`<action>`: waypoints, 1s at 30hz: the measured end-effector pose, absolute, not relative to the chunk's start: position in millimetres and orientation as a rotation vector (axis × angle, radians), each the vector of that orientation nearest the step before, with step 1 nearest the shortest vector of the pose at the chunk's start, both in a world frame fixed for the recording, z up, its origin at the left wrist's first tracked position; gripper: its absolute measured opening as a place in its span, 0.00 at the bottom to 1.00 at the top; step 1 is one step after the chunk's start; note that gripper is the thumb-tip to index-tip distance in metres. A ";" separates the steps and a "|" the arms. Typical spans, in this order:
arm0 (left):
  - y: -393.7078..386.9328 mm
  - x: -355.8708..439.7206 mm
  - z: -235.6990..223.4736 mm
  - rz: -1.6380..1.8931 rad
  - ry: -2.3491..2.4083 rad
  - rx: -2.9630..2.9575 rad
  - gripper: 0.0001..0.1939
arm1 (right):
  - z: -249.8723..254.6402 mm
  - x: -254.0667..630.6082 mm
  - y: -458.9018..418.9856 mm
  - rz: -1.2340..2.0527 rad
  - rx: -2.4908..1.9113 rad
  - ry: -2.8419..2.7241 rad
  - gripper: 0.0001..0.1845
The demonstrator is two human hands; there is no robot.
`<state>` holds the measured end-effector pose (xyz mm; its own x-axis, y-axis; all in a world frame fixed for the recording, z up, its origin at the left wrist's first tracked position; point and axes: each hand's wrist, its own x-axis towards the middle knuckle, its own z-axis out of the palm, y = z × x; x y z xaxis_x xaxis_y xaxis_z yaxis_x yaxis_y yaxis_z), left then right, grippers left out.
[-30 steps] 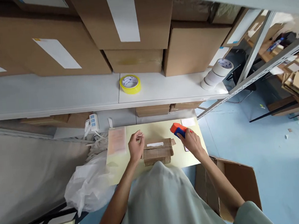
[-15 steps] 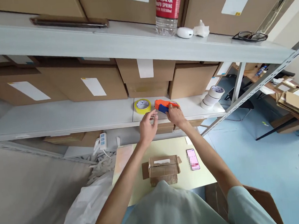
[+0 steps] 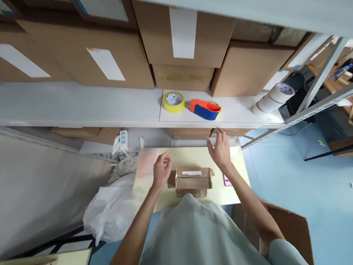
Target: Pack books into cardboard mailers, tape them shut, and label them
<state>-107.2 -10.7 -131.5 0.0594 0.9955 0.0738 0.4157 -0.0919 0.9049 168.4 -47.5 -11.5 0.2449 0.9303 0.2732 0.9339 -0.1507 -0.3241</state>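
Observation:
The orange and blue tape dispenser lies on the shelf, beside a roll of yellow tape. Below the shelf edge is my right hand, open and holding nothing, fingers bent and apart. My left hand hovers over the left part of the table, loosely curled with nothing visible in it. Between and below my hands, a small brown cardboard box sits on the pale yellow table. A phone shows partly from behind my right forearm.
White tape rolls lie at the shelf's right end. Large cardboard boxes line the back. A white power strip is on the lower shelf, a white plastic bag left of the table, and an open carton at lower right.
My right hand has let go of the tape dispenser, which now rests on the shelf. Both hands have drawn back from the shelf toward the table. The view has tilted down.

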 end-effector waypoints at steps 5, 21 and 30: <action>-77.8 -125.5 -203.7 0.760 1.592 1.415 0.18 | -103.6 157.2 -142.1 0.505 -2.283 -1.522 0.32; -97.6 -106.9 -202.4 0.356 1.654 1.595 0.22 | -202.1 167.8 -191.1 1.001 -2.023 -0.870 0.31; -72.7 -119.0 -172.2 0.701 1.465 1.694 0.18 | -152.5 180.1 -169.5 0.822 -1.830 -1.073 0.24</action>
